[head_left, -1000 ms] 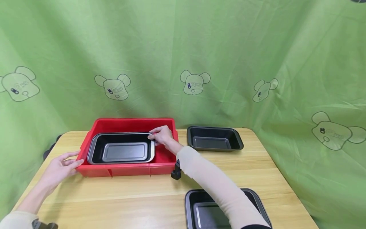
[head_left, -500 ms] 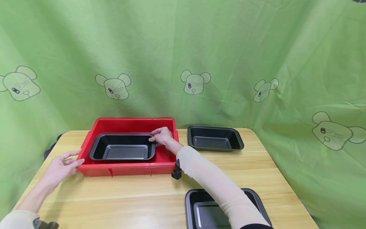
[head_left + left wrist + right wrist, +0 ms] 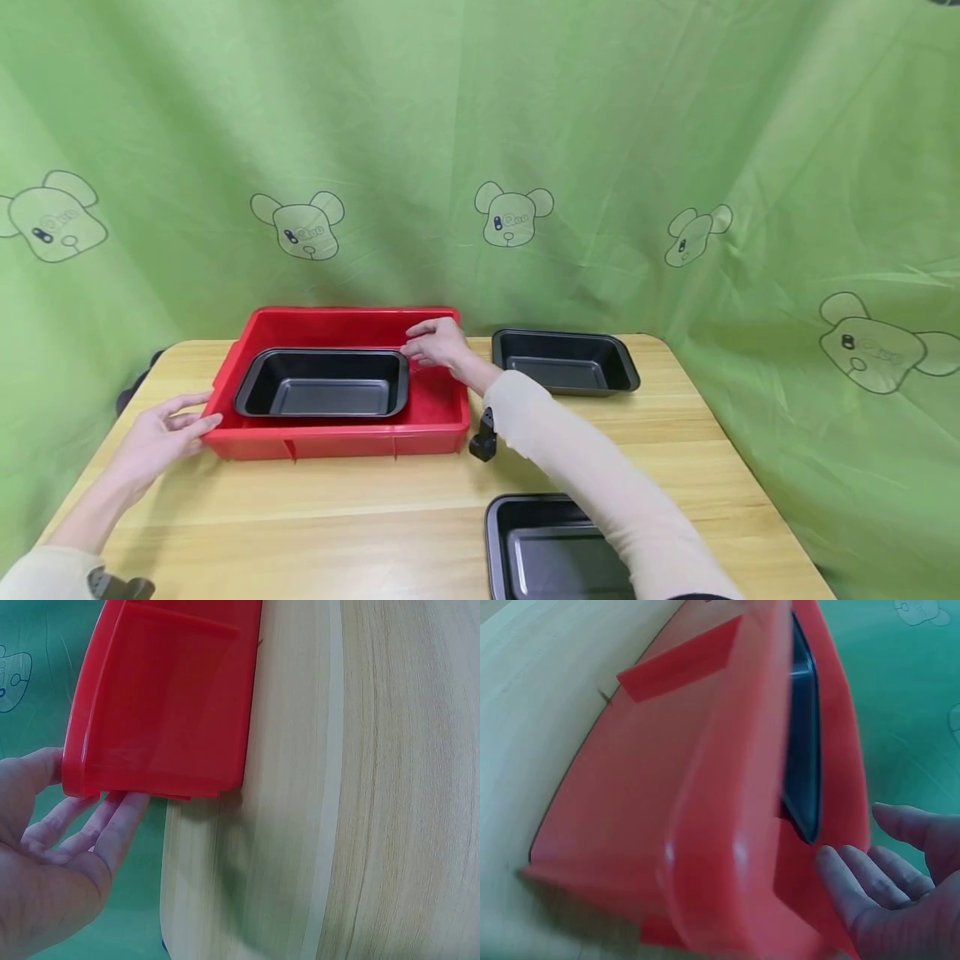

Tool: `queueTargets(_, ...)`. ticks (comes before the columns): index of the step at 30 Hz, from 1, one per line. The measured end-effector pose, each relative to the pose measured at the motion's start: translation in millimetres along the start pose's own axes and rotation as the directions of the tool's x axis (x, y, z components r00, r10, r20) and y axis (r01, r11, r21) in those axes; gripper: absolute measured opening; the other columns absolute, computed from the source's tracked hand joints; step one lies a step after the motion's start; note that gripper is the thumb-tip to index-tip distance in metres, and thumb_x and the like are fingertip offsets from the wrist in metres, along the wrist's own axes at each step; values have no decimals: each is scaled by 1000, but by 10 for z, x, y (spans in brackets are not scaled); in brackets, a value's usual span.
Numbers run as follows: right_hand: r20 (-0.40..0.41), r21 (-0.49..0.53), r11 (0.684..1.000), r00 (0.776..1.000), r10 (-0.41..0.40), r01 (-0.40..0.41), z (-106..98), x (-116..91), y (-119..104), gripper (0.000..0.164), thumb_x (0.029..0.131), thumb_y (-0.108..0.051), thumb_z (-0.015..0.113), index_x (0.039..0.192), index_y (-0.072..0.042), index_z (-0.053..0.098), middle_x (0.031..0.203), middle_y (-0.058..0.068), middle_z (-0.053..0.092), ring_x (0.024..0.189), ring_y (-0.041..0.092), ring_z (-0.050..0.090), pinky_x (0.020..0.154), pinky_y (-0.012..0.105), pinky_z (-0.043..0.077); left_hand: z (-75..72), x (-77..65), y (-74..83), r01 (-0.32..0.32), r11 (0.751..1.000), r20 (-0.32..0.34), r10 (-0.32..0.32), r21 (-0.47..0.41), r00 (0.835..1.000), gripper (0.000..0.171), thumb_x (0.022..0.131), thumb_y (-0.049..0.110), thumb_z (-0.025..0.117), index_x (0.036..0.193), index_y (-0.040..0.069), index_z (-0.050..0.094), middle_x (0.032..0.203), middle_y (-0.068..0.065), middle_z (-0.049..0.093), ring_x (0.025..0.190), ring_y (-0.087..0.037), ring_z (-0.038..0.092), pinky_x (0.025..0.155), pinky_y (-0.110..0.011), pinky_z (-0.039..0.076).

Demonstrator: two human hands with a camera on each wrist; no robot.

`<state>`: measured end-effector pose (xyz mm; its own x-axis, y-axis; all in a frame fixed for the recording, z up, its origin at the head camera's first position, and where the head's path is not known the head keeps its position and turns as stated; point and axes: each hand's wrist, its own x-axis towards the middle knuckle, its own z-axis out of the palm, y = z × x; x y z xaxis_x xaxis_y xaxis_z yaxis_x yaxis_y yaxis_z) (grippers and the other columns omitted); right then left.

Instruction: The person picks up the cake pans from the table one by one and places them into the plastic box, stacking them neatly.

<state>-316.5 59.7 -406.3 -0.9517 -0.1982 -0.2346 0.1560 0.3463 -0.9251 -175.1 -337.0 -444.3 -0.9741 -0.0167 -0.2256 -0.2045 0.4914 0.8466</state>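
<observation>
A tug from the left hand (image 3: 153,442), pinching the bin (image 3: 341,444) at its near left corner, might have slid it; a brush from the right hand (image 3: 437,342), thumb and fingers apart, might have nudged the pan (image 3: 330,398). That sat inside, leftward; a far pan (image 3: 555,372) and near pan (image 3: 555,558) stood outside, right.

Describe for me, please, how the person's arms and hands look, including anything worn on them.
Both arms wear cream, long sleeves: the left sleeve and right sleeve. A small dark device sits at each wrist, left device and right device. The left hand and right hand are bare, without gloves.
</observation>
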Motion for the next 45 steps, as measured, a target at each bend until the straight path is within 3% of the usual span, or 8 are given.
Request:
queueTargets(3,26,-2,1000,1000,-10,10,-126,-81,-49,47,95,-13,77,138,1,66,121,21,78,115,40,75,104,48,60,0,5,-5,-5,1000,3,5,-4,1000,78,106,32,66,160,-10,28,124,-18,72,86,5,71,80,-18,64)
queueTargets(11,70,-26,999,997,-23,25,-511,-400,-118,41,96,-17,77,135,-6,69,127,18,77,106,27,79,102,44,62,12,2,3,-17,999,2,17,-34,1000,77,105,29,67,160,-10,29,116,-3,75,85,6,71,81,-20,64)
queueTargets(16,84,-33,999,996,-38,41,-738,-570,-111,43,96,-18,78,137,-7,69,130,17,75,115,34,76,100,42,63,5,-16,8,-16,999,-1,16,-27,1000,77,105,28,67,159,-11,29,113,-4,75,84,5,71,81,-20,64)
queueTargets(19,85,-15,999,995,-46,47,-869,-656,-102,46,96,-16,78,139,-4,67,133,20,73,117,37,75,103,46,61,7,-18,7,-15,1000,-4,15,-21,1000,76,105,29,67,159,-11,30,115,-8,76,84,5,72,81,-20,64)
queueTargets(27,69,-5,998,996,-63,63,-1179,-886,-57,46,96,-12,77,139,0,65,135,23,71,100,14,79,101,44,62,10,-21,18,-8,1000,-1,8,-13,1000,77,105,29,66,159,-11,29,120,-14,74,85,5,71,81,-20,64)
queueTargets(35,80,-8,996,993,-85,86,-1431,-1105,27,48,97,-8,76,141,3,62,135,26,69,107,19,79,96,38,64,11,-27,41,-9,1000,-1,9,-10,1000,76,106,29,66,159,-11,29,122,-15,73,85,6,71,82,-20,64)
queueTargets(45,113,-17,994,988,-108,110,-1723,-1441,233,53,94,-7,78,141,9,59,135,28,69,97,9,79,91,32,65,4,-17,30,-14,1000,-7,14,-20,1000,74,106,26,65,159,-11,29,120,-9,74,85,8,69,80,-20,64)
